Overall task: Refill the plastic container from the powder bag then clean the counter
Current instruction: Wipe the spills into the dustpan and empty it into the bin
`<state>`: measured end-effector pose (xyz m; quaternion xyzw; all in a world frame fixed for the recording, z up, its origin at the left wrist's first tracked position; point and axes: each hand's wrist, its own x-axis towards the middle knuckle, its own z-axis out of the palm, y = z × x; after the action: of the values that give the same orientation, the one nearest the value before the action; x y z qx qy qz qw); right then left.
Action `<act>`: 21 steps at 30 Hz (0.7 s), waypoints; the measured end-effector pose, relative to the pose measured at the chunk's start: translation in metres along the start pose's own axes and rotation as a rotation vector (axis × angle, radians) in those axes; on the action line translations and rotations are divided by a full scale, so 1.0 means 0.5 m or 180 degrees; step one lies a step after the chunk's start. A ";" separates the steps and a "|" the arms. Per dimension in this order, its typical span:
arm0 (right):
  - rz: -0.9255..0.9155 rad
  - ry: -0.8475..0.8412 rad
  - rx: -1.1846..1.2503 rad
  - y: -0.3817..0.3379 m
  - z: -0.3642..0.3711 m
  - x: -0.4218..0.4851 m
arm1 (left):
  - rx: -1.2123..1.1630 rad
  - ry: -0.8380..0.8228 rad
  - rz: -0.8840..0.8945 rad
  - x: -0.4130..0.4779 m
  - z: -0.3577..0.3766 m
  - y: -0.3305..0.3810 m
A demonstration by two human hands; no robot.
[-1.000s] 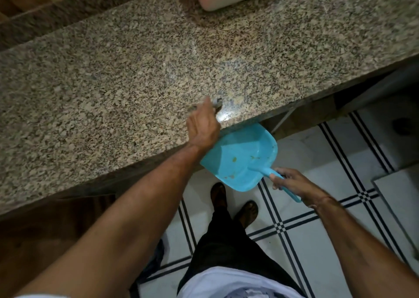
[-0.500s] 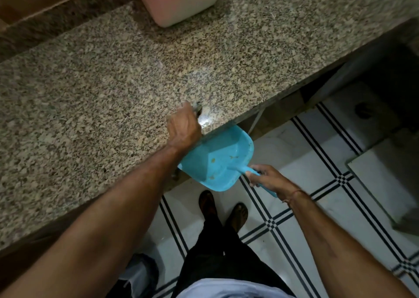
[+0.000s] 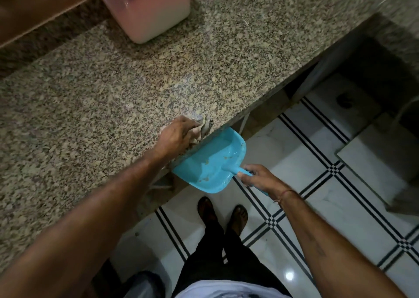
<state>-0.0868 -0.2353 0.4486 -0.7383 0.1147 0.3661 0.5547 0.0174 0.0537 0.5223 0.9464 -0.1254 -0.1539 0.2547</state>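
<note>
My left hand [image 3: 179, 134] presses a crumpled grey cloth [image 3: 205, 125] onto the speckled granite counter [image 3: 113, 89], right at its front edge. Just under that edge my right hand [image 3: 256, 177] grips the handle of a turquoise dustpan [image 3: 210, 161], whose lip sits against the counter's underside. A few brownish crumbs lie in the pan. The pale pink plastic container [image 3: 147, 7] stands at the back of the counter, its top cut off by the frame. No powder bag is in view.
Below the counter lies a white tiled floor with black stripe lines [image 3: 317, 157]. My feet in dark sandals [image 3: 222, 213] stand close to the counter. A dark opening [image 3: 362, 75] gapes under the counter at right.
The view has tilted, so the container shows more. My left hand with the cloth stays at the counter edge, the dustpan held beneath it.
</note>
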 end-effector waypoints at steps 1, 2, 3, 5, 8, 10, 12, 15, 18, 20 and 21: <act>-0.0016 -0.0019 0.0070 -0.003 0.010 0.000 | 0.0077 0.0034 0.0002 -0.004 0.004 0.003; -0.0026 -0.0028 0.0132 -0.004 0.019 0.001 | 0.0194 0.0088 0.0010 -0.009 0.009 0.007; -0.0025 -0.0039 0.0152 -0.008 0.027 0.000 | 0.0325 0.0120 0.0013 -0.015 0.015 0.010; 0.0016 -0.0029 0.0090 -0.017 0.039 -0.001 | 0.0540 0.0169 0.0026 -0.020 0.026 0.017; 0.0058 0.0017 0.0004 -0.024 0.053 0.001 | 0.0508 0.0207 -0.0078 -0.010 0.029 0.029; 0.0101 0.0050 -0.0051 -0.029 0.057 0.006 | 0.0420 0.0098 -0.0215 0.012 0.018 0.034; 0.0122 0.0072 -0.0107 -0.036 0.063 0.008 | 0.0356 -0.0107 -0.0435 0.037 0.006 0.036; 0.0107 0.0093 -0.0147 -0.051 0.072 0.009 | 0.0240 -0.0236 -0.0655 0.047 -0.005 0.042; 0.0124 0.0097 -0.0134 -0.053 0.085 0.007 | 0.0126 -0.0016 -0.0710 0.018 -0.009 0.048; 0.0147 0.0095 -0.0031 -0.050 0.087 0.005 | 0.0454 0.0209 -0.0513 -0.003 0.007 0.057; 0.0147 0.0096 -0.0018 -0.049 0.087 0.006 | 0.0563 0.0262 -0.0391 -0.012 0.018 0.065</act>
<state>-0.0885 -0.1867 0.4598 -0.7424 0.1391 0.3679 0.5423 0.0037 0.0242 0.5330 0.9766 -0.0697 -0.1185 0.1653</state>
